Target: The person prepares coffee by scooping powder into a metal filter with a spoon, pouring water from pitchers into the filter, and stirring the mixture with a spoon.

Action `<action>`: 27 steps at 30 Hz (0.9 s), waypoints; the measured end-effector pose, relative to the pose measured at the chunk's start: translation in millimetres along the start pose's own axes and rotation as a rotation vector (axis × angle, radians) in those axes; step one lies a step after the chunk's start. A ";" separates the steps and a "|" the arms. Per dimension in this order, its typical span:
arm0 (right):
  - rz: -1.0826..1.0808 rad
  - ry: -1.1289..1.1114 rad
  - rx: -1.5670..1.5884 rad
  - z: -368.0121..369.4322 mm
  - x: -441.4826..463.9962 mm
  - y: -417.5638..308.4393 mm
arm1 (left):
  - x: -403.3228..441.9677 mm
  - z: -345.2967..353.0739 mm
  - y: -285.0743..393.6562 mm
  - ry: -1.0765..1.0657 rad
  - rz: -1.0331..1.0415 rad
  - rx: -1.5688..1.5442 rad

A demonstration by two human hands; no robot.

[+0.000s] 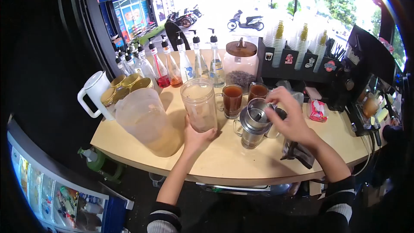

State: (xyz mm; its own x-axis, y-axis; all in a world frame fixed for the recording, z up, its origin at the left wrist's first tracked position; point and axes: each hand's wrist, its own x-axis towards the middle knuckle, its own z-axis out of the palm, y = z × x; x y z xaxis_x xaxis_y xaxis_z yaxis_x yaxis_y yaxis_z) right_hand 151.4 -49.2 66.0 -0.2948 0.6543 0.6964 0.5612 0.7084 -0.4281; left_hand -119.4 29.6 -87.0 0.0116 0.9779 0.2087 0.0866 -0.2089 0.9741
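Note:
My left hand is wrapped around the lower part of a clear, wide-mouthed jar, which stands upright near the counter's middle. My right hand has its thumb and index finger closed at the rim of a metal drip coffee filter. The filter sits over a glass mug, and its inside is partly hidden by my fingers. Behind it are two glass mugs of reddish-brown drink, one nearer and one farther. Beside my left hand stands a large frosted pitcher.
Several pump bottles line the back left, near a white jug and gold-lidded jars. A wooden-lidded jar and a black cup holder stand behind. A dark pouch and red packet lie right.

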 end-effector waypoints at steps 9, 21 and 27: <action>-0.158 -0.418 0.015 53.4 63.9 -45.8 | -10.3 -10.0 0.0 0.053 0.464 0.229; -0.319 -1.053 -0.436 155.6 22.0 76.5 | -25.7 -5.0 -1.5 -0.031 0.552 0.216; -0.284 -1.126 -0.454 175.1 20.6 100.5 | -25.5 -5.3 -3.6 -0.041 0.521 0.181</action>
State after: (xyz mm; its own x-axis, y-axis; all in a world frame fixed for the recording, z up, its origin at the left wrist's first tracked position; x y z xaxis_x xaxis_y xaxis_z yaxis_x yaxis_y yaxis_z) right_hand 66.3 81.8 -63.5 -0.8218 0.5145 -0.2446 0.5192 0.8532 0.0500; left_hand -125.3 5.4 -95.4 0.1376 0.7459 0.6517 0.2290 -0.6641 0.7117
